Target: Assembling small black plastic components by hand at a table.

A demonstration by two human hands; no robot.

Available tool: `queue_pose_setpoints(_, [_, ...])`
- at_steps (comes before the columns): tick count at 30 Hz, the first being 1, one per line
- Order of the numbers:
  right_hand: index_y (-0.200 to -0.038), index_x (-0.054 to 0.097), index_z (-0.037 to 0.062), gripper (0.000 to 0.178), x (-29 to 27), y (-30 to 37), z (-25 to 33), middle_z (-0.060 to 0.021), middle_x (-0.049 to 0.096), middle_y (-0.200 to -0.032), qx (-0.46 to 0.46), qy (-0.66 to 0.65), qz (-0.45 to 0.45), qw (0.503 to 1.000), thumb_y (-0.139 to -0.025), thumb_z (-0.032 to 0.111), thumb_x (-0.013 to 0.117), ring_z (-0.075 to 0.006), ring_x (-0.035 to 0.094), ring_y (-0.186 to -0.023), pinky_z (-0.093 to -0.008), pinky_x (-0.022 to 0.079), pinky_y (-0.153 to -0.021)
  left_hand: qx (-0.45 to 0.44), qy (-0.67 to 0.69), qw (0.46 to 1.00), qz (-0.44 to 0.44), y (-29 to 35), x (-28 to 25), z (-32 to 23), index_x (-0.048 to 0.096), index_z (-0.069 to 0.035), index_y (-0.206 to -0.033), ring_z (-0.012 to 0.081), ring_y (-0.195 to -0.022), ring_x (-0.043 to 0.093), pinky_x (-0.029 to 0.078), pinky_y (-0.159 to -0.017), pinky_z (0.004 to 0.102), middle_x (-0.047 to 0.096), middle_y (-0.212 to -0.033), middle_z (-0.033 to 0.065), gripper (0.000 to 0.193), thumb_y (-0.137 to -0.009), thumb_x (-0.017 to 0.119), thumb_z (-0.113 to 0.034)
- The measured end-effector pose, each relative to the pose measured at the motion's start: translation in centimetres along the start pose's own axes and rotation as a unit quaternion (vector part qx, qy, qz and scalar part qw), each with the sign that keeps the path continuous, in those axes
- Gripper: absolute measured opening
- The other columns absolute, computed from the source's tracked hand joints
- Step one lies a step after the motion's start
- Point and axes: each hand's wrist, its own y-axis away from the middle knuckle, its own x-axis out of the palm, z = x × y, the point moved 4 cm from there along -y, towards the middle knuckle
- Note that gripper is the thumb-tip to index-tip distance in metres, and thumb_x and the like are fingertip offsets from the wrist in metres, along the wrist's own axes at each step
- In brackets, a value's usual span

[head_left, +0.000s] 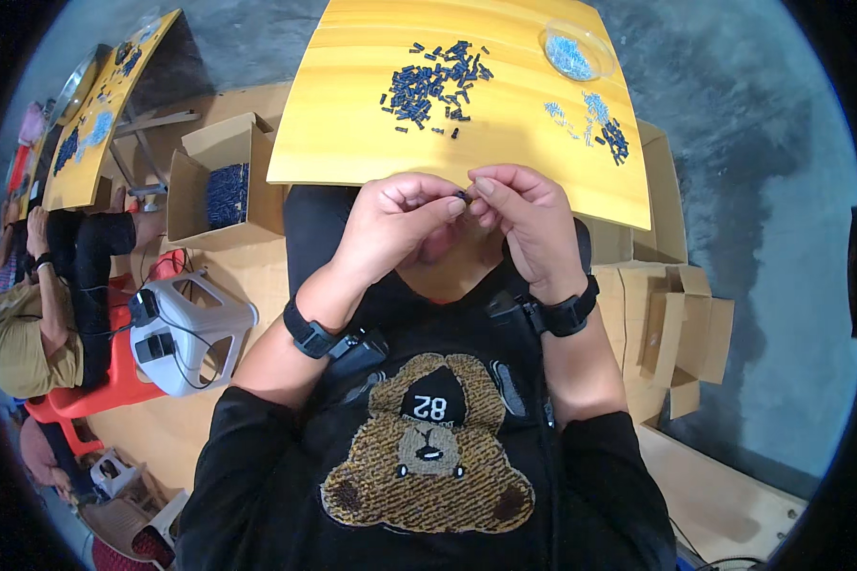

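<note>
Over the near edge of the yellow table (333, 114), my two hands meet fingertip to fingertip. My left hand (400, 217) is closed in a pinch on a small black part (463, 196), most of which the fingers cover. Thumb and forefinger of my right hand (533, 221) press together right beside it; anything between them is too small to make out. Beyond my hands lies a loose pile of short black parts (427, 90), with one lone black piece (454, 133) nearer me. Small pale-blue pieces (596, 107) and more black parts (613, 145) are scattered at the right.
A clear round bowl (602, 68) of pale-blue pieces stands at the far right. Left of the table, a cardboard box (195, 214) holds many dark parts. Open cartons (681, 333) sit at the right. A grey stool (176, 357) and a seated person (43, 328) are at the left.
</note>
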Motion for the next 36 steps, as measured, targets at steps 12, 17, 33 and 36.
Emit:
queue_pose_setpoints(12, [-0.092,0.064,-0.0005,0.013,0.8,2.4,0.5,-0.0019,0.062,-0.072,-0.032,0.081,-0.012,0.996,-0.082,0.009,0.063,-0.0070,0.056,-0.059,-0.0178,0.045,-0.053,0.042,-0.026,0.999,0.002,1.3,1.3,-0.2,0.064,0.002,-0.093,0.0047,-0.067,0.056,0.046,-0.059,0.0172,0.064,-0.079,0.0024,0.013,-0.085,0.060,-0.007])
queue_pose_setpoints(17, [-0.094,0.064,-0.0005,0.015,1.2,2.9,1.0,-0.0047,0.059,-0.075,-0.213,0.308,-0.032,0.927,-0.080,0.006,0.061,-0.0100,0.056,-0.065,-0.0223,0.045,-0.057,0.024,-0.035,0.999,-0.011,1.6,1.5,-0.2,0.063,0.001,-0.094,0.0070,-0.071,0.057,0.046,-0.065,0.0205,0.064,-0.081,0.0024,0.013,-0.085,0.060,-0.008])
queue_pose_setpoints(33, [-0.099,0.057,0.0025,0.029,3.4,3.0,0.0,-0.0086,0.055,-0.079,-0.260,0.408,-0.002,0.876,-0.072,0.004,0.066,-0.0187,0.056,-0.068,-0.0274,0.046,-0.058,-0.077,0.155,0.985,-0.024,2.0,-0.4,0.3,0.063,-0.003,-0.094,0.0065,-0.071,0.057,0.046,-0.062,0.0192,0.064,-0.085,0.0030,0.012,-0.086,0.059,-0.011])
queue_pose_setpoints(36, [-0.096,0.058,0.0029,0.026,3.4,2.8,-0.2,-0.0102,0.056,-0.079,-0.277,0.431,-0.004,0.859,-0.071,0.005,0.065,-0.0231,0.056,-0.070,-0.0306,0.046,-0.062,-0.083,0.154,0.985,0.000,2.0,-0.2,0.5,0.063,-0.003,-0.094,0.0070,-0.071,0.058,0.047,-0.063,0.0195,0.065,-0.086,0.0029,0.012,-0.086,0.058,-0.011])
